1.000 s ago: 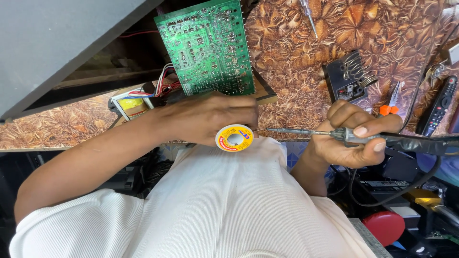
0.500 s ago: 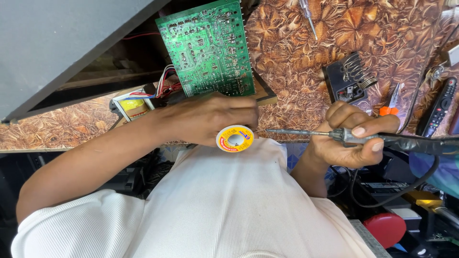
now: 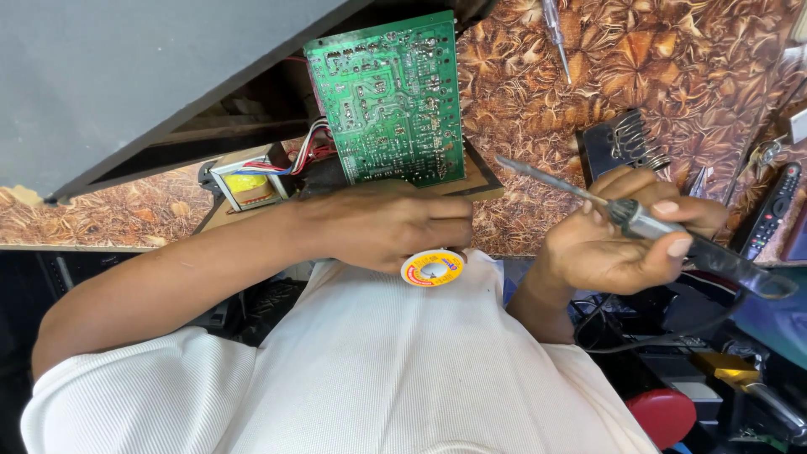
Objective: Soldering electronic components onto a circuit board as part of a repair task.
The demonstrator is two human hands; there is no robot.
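My left hand rests below a green circuit board and grips a small round solder spool with a yellow and red label. The board stands tilted, solder side up, on a brown base. My right hand is closed on a soldering iron. Its metal shaft points up and left, with the tip in the air just right of the board's lower corner, not touching it. Red and white wires run from the board to a small transformer at its left.
A grey panel overhangs the upper left. On the leaf-patterned bench lie a black coil iron stand, a screwdriver and a remote control. Cables and a red round object sit lower right.
My right hand has lifted the iron, and its tip has swung from level beside the spool up toward the board's right edge. My left hand has kept the spool in place.
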